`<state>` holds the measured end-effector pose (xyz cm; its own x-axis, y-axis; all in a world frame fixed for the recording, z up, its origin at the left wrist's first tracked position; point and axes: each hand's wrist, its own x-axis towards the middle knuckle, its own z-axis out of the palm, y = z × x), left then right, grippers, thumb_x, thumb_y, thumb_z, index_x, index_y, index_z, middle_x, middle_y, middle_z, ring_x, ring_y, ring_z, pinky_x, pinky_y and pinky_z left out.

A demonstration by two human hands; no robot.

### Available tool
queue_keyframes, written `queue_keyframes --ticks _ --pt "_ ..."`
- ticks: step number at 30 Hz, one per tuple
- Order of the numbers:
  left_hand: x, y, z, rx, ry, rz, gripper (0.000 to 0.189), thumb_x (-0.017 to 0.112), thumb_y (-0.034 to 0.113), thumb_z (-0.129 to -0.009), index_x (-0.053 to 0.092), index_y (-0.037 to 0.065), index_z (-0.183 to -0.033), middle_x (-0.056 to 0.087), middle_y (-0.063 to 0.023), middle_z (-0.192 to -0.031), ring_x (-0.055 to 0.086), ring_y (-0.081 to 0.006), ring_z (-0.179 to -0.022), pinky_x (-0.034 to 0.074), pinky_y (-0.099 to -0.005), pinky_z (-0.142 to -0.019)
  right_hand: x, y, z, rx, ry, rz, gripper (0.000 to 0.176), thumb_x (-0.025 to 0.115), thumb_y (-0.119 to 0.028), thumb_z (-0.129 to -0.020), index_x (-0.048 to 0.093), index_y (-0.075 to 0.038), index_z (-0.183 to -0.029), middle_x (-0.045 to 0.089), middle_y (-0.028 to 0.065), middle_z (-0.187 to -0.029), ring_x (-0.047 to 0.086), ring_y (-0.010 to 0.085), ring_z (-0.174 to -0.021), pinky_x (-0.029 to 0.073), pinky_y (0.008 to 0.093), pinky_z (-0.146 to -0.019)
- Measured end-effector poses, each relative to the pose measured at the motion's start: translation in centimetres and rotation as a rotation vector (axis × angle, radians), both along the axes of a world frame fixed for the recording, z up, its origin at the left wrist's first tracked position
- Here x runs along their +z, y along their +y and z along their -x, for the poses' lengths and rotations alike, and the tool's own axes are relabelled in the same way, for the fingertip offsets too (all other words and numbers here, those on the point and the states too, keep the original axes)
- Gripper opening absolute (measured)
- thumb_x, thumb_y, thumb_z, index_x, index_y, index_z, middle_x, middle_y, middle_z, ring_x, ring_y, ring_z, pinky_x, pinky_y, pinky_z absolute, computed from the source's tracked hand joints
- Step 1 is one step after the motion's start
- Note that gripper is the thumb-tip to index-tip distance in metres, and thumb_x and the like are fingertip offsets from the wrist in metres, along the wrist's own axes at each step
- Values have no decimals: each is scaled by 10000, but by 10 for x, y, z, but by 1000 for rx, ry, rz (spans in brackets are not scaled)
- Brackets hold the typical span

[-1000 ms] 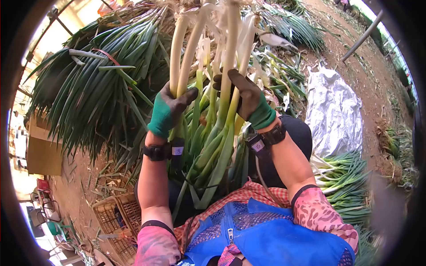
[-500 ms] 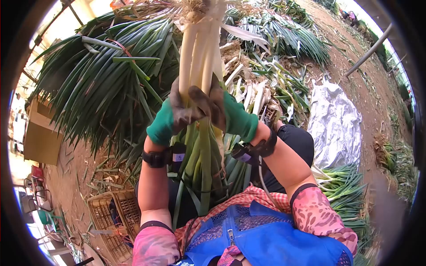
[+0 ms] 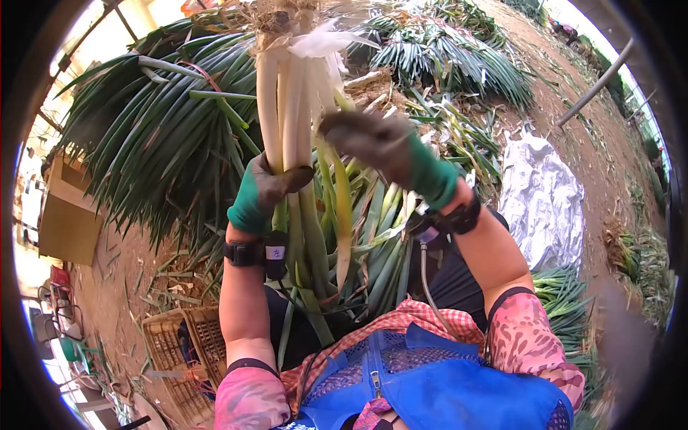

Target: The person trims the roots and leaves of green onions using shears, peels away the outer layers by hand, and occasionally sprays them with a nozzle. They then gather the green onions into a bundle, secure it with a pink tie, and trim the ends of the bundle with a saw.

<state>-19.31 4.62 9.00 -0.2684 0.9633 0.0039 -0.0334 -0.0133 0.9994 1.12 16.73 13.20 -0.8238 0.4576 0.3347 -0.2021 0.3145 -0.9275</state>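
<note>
My left hand (image 3: 269,188), in a green glove with a dark palm, is closed around several thick green onion stalks (image 3: 289,115). They stand roots up, the pale shafts above my fist and the green leaves hanging toward my lap. My right hand (image 3: 376,143), gloved alike, is just right of the shafts, its fingers smeared by motion; whether they hold anything is unclear. A yellowish leaf (image 3: 344,215) hangs below it. White torn skin (image 3: 326,43) sticks out near the roots.
A large pile of green onions (image 3: 165,136) lies at the left, another (image 3: 451,61) at the back. Trimmed leaves (image 3: 459,136) lie behind my right hand. A silvery sheet (image 3: 539,197) is at the right, a wicker basket (image 3: 208,337) and cardboard box (image 3: 68,215) at the left.
My right hand has come off the stalks and moved right. My left hand keeps its hold and has shifted slightly left with the stalks, which have spread apart a little.
</note>
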Motion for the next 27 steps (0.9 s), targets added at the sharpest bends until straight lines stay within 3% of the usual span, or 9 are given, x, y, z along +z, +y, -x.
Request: queue_keyframes --ticks 2,4,9,11,13,15,18,22,27 --pt "2 -7 -2 -32 0 26 294 777 122 -739 657 10 -984 655 -10 -851 594 -90 -723 495 -252 -668 -14 70 -4 -104 353 -222 365 566 -253 -974 583 -50 -1277 641 97 -1181 600 194 -1112 476 341 -993" --pt "3 -10 -10 -85 -54 10 290 780 117 -723 660 19 -969 646 -1 -835 578 -85 -703 485 -250 -657 7 83 -3 -187 434 94 400 554 -302 -975 554 -51 -1286 627 90 -1209 594 205 -1125 474 354 -987" --pt "9 -9 -22 -192 20 60 371 766 133 -662 648 25 -997 640 -8 -866 578 -98 -750 483 -265 -701 -24 103 25 -239 459 -989 410 599 -127 -893 546 -14 -1284 609 163 -1217 580 336 -1129 439 413 -1016" --pt "13 -8 -25 -163 37 80 412 725 166 -638 636 25 -1015 625 -11 -899 567 -110 -795 469 -276 -745 -27 89 29 -33 363 -968 385 601 -63 -863 582 -3 -1242 609 182 -1214 580 380 -1124 440 412 -1012" --pt "12 -10 -20 -137 19 77 407 724 169 -640 634 23 -1009 626 -15 -895 568 -113 -792 470 -276 -743 7 38 21 6 7 -100 326 650 -128 -881 623 -6 -1183 628 134 -1163 604 255 -1062 470 364 -946" --pt "10 -10 -17 -129 11 80 409 724 174 -644 634 20 -1013 626 -18 -893 572 -118 -793 472 -278 -744 -1 47 17 104 -25 81 312 681 -216 -907 644 -21 -1148 655 64 -1093 603 133 -994 492 330 -882" --pt "6 -6 -18 -127 -2 69 422 727 179 -654 635 16 -1033 629 -22 -892 579 -125 -799 478 -284 -752 -15 64 17 41 149 -487 306 681 -250 -912 658 -25 -1118 671 29 -1018 605 122 -938 490 304 -858" --pt "4 -4 -20 -93 -18 71 432 729 168 -668 635 12 -1060 632 -23 -895 587 -129 -807 483 -289 -763 -13 57 1 -194 -451 -152 293 650 -261 -940 645 -20 -1105 657 13 -882 602 97 -785 508 275 -723" --pt "3 -3 -19 -82 1 91 421 736 160 -678 637 12 -1059 637 -24 -905 584 -122 -808 479 -284 -758 -32 73 -16 -273 -108 133 276 659 -239 -934 645 -29 -1113 647 -7 -842 561 49 -722 485 219 -656"
